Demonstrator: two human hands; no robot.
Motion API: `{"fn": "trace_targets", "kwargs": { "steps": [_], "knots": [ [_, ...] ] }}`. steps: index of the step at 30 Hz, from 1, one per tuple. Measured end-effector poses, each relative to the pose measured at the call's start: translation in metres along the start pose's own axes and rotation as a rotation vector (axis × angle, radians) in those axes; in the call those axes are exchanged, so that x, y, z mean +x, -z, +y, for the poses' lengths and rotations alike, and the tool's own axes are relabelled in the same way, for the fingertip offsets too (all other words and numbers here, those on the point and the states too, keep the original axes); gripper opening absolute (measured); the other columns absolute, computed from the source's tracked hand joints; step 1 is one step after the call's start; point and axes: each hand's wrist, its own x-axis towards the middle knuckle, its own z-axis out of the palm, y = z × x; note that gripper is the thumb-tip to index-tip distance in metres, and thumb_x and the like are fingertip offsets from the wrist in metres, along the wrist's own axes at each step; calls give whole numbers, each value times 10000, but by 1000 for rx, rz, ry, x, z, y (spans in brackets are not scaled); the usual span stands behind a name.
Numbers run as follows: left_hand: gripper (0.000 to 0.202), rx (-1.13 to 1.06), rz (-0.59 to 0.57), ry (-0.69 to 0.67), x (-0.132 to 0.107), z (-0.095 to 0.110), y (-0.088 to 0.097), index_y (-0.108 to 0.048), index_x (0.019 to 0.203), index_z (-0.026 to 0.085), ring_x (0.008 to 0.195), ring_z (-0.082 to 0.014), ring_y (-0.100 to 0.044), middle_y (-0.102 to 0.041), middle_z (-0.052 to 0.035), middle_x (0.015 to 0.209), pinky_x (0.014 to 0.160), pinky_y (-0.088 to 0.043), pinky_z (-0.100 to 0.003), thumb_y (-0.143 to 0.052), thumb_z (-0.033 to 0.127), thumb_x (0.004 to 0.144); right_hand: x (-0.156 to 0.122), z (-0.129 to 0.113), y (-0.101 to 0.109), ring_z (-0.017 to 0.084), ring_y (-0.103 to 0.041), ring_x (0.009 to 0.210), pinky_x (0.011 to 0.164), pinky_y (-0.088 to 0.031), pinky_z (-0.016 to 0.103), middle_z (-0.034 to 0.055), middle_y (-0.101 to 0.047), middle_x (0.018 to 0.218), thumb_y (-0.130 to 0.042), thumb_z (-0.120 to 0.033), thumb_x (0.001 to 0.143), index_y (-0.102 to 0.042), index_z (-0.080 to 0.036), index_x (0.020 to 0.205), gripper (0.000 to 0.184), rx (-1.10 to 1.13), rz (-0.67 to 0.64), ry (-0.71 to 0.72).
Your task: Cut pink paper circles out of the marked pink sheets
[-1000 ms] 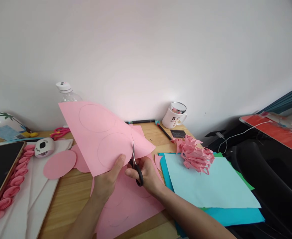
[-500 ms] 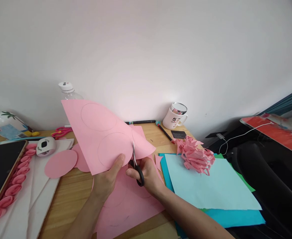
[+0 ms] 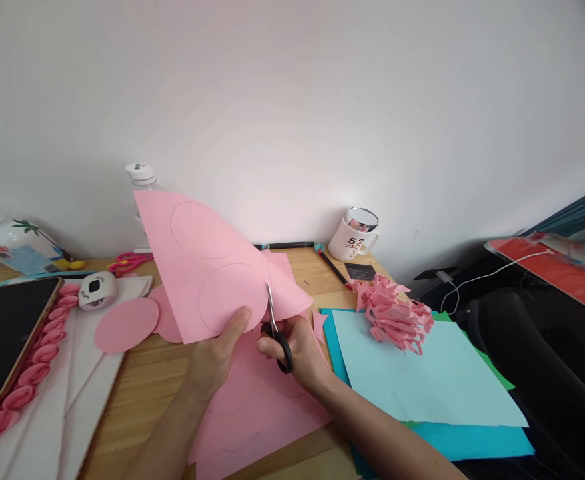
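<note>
My left hand (image 3: 216,357) pinches the lower edge of a pink paper sheet (image 3: 177,267), thumb on its front face. Pencil circles are drawn on the sheet, which is raised and tilted above the table. My right hand (image 3: 297,350) grips black-handled scissors (image 3: 283,352) with the fingers in the loops. Their blades point up into a cut at the sheet's right part, beside the lower circle, and a flap of paper curls off to the right. Beneath both hands lies another pink sheet (image 3: 252,433) with faint circles. Two cut pink discs (image 3: 126,325) rest to the left.
At left are a phone (image 3: 12,333), rolled pink paper pieces (image 3: 35,375), a white board (image 3: 80,400) and a small white device (image 3: 97,290). Bottles, pink scissors (image 3: 130,262) and a mug (image 3: 355,235) stand or lie along the wall. Crumpled pink paper (image 3: 397,313) sits on blue sheets (image 3: 432,387).
The view has shifted slightly, so most things appear a little to the right. My right hand and the scissors have barely moved against the sheet. Both hands keep their holds.
</note>
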Motion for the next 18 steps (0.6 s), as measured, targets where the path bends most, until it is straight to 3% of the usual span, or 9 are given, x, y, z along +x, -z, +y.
{"fn": "trace_targets", "kwargs": {
  "steps": [4,9,14,18],
  "knots": [
    [243,-76,-21,21,-1,0,-2,-681,757,214,1050,-272,-619,-715,-53,930,1006,-471,-395,-702,435,655,-1,2,1,110,-362,528,474,-263,246,-31,-437,579,-792,-466,599,-540,-174,765,420,-22,0,6],
    [202,-117,22,26,-2,2,-6,-664,680,220,1074,-282,-605,-714,-44,896,988,-486,-385,-742,393,610,-2,0,0,117,-400,517,465,-290,248,-18,-470,558,-784,-469,604,-531,-171,684,399,-59,19,-29],
    [375,-187,5,45,-3,3,-9,-685,974,209,1066,-275,-614,-694,-69,1068,980,-487,-392,-720,420,666,-2,-2,-2,120,-416,499,467,-315,250,-27,-492,558,-796,-460,587,-532,-184,767,422,-37,15,-23],
    [523,-222,35,70,-4,6,-12,-630,1141,215,1207,-279,-529,-658,-76,1180,1061,-407,-390,-717,459,686,0,1,-2,111,-423,516,489,-327,241,-41,-482,577,-828,-437,543,-507,-189,776,468,17,6,-58]
  ]
}}
